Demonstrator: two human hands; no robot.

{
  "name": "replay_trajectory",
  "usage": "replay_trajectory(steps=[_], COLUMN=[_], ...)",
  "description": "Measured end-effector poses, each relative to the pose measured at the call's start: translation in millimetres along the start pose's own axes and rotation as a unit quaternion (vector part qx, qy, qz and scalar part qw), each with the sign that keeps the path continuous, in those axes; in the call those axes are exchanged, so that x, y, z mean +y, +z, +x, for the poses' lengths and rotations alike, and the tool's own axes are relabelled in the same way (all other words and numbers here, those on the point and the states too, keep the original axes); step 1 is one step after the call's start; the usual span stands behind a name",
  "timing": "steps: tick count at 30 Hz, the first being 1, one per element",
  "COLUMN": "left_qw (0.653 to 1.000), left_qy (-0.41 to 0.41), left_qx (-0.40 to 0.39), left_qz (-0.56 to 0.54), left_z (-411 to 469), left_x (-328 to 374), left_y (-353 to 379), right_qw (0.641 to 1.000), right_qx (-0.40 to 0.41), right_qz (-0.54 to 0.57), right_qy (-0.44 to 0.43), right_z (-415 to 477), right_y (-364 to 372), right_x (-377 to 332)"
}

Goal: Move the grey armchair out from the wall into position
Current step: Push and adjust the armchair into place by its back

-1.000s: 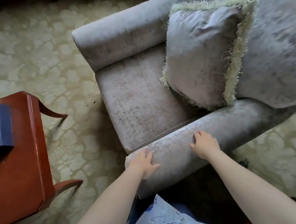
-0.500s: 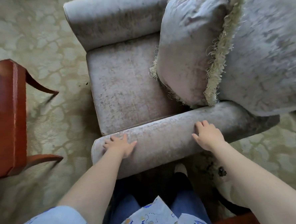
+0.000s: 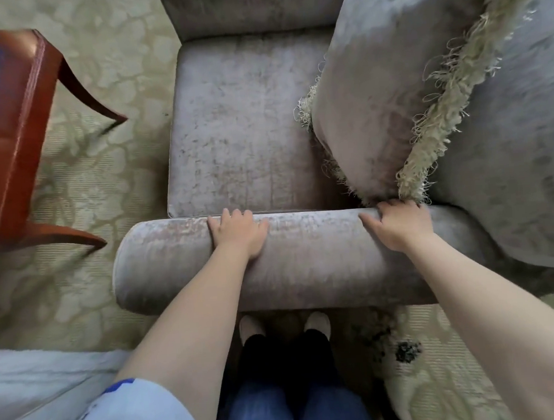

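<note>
The grey velvet armchair point(image 3: 241, 130) fills the middle of the head view, seen from its side. Its near rolled armrest point(image 3: 305, 263) runs left to right just in front of my feet. My left hand point(image 3: 240, 234) lies on top of that armrest near its middle, fingers curled over the inner edge. My right hand point(image 3: 398, 225) grips the same armrest farther right, next to the backrest point(image 3: 517, 130). A grey cushion with a pale fringe point(image 3: 384, 83) leans on the seat against the backrest.
A red-brown wooden table point(image 3: 11, 122) with curved legs stands on the patterned carpet point(image 3: 98, 65) just left of the chair's front. A dark smudge point(image 3: 407, 351) marks the carpet by my right foot.
My view has swung so the armrest lies level in front of me. Both hands have slid up onto its top and inner edge. The wooden table sits higher and farther left.
</note>
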State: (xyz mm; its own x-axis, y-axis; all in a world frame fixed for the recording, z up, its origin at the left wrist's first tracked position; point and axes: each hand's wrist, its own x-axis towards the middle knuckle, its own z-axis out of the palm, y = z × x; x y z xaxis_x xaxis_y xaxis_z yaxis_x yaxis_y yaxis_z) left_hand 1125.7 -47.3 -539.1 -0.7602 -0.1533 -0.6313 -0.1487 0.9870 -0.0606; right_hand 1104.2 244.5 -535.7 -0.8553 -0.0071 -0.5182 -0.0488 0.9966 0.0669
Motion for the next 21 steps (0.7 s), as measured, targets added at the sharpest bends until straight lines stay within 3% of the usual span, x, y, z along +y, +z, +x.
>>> replay_trajectory(steps=[8, 12, 21], left_qw=[0.998, 0.998, 0.997], left_qy=[0.026, 0.039, 0.059], left_qx=[0.046, 0.039, 0.039], left_qz=[0.034, 0.012, -0.019], left_z=[22, 23, 13], left_x=[2, -1, -9], left_y=[8, 7, 12], right_qw=[0.991, 0.993, 0.997], right_qx=[-0.085, -0.092, -0.049], right_qz=[-0.085, 0.075, 0.051], right_qy=[0.056, 0.000, 0.018], right_z=[39, 33, 18], right_y=[-12, 1, 2], right_x=[-59, -43, -47])
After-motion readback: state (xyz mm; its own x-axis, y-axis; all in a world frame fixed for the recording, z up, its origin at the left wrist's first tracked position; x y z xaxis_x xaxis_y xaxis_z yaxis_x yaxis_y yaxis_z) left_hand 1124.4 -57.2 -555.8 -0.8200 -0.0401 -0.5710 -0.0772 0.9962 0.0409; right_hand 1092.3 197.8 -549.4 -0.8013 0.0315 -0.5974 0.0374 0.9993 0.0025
